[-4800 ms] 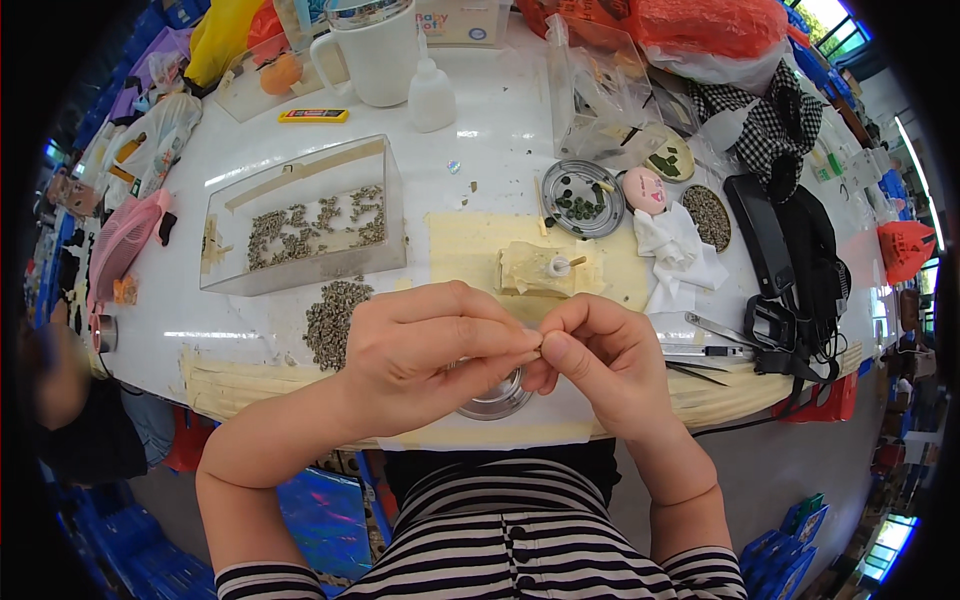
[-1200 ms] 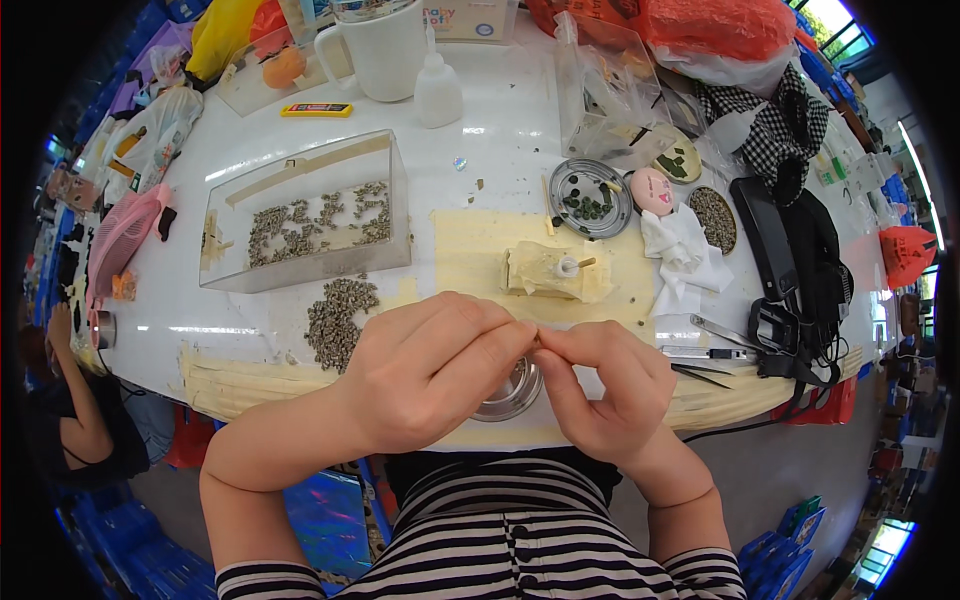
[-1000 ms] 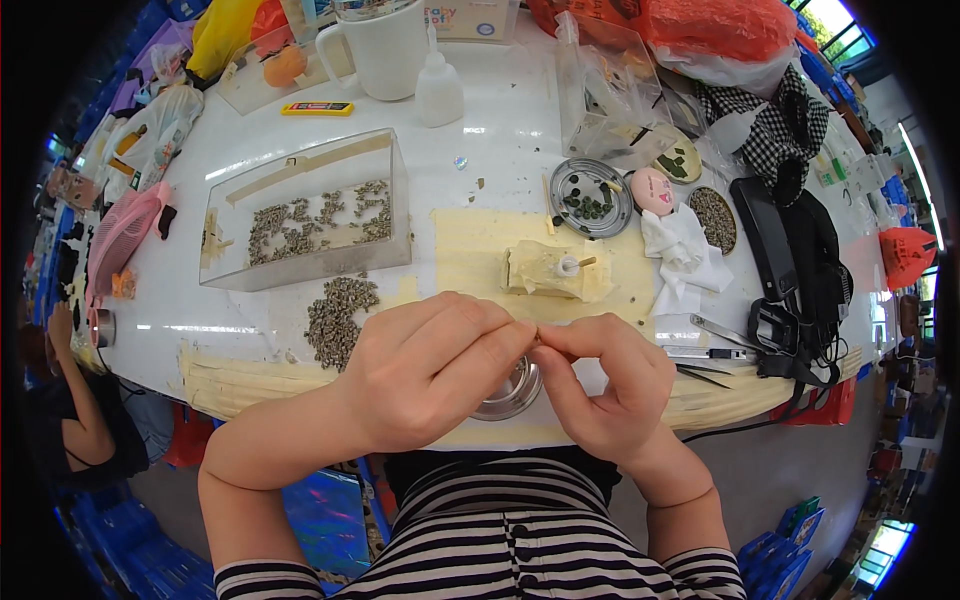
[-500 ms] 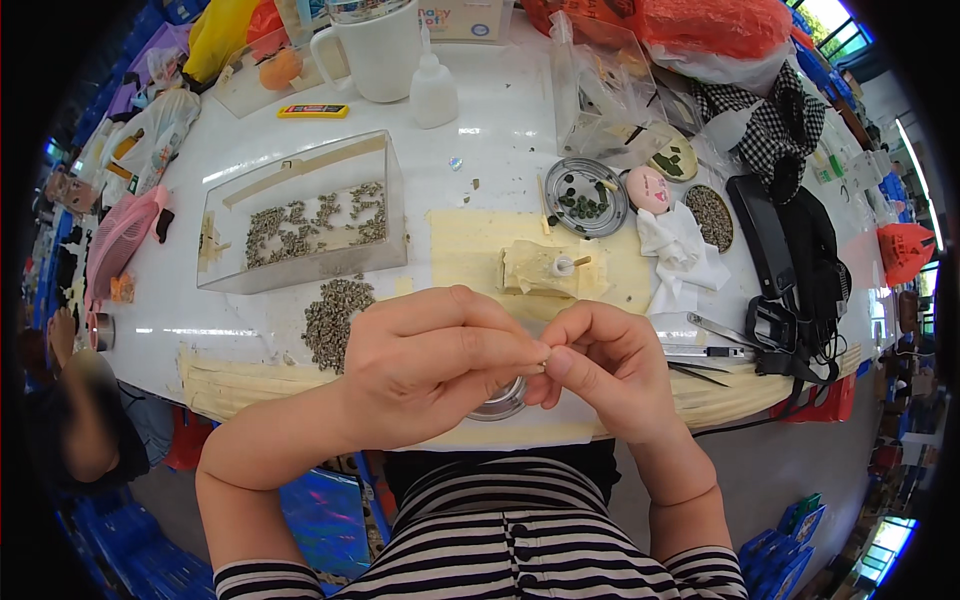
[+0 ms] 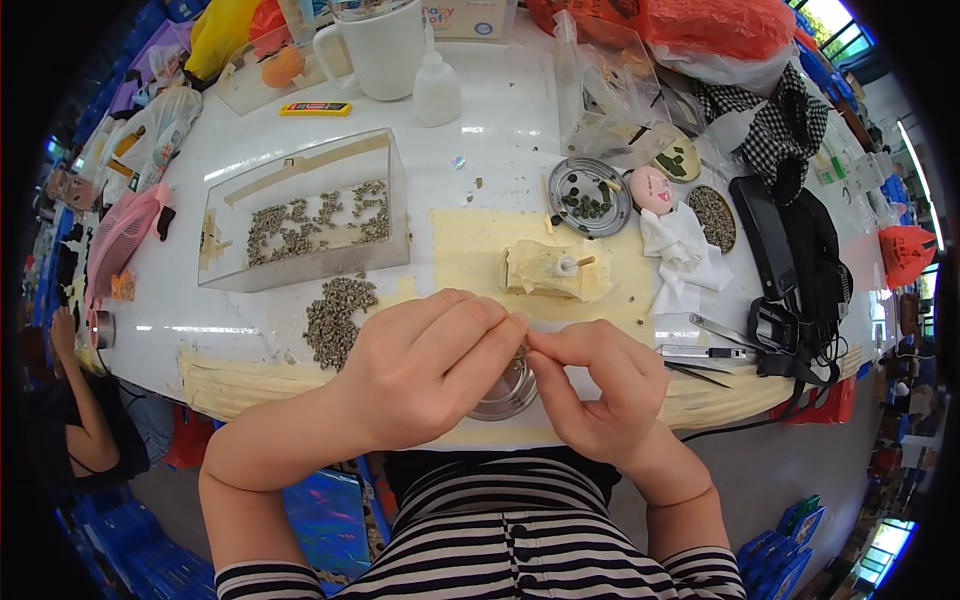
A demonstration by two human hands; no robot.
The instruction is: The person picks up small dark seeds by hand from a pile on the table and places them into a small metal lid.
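Observation:
My left hand (image 5: 420,370) and my right hand (image 5: 608,392) meet fingertip to fingertip near the table's front edge. Both are closed in a pinch; whatever sits between the tips is too small or hidden to name. Partly covered by my left hand, a round metal-rimmed dish (image 5: 507,402) lies just below them. To the left is a heap of small grey metallic pieces (image 5: 338,318). Beyond my fingers, a block wrapped in cream tape (image 5: 535,270) carries a white nozzle-like piece with a thin brown stick.
A clear open box (image 5: 300,262) holds more metallic pieces. Round dishes with dark green pieces (image 5: 588,198), a white tissue (image 5: 682,250), tweezers (image 5: 715,328) and a black strap device (image 5: 775,270) are on the right. A white mug (image 5: 385,55) and squeeze bottle (image 5: 437,92) stand behind.
My fingertips have shifted slightly left and up, and my right hand's fingers have straightened somewhat. More of the round dish shows below. At the far left, a person's arm has moved.

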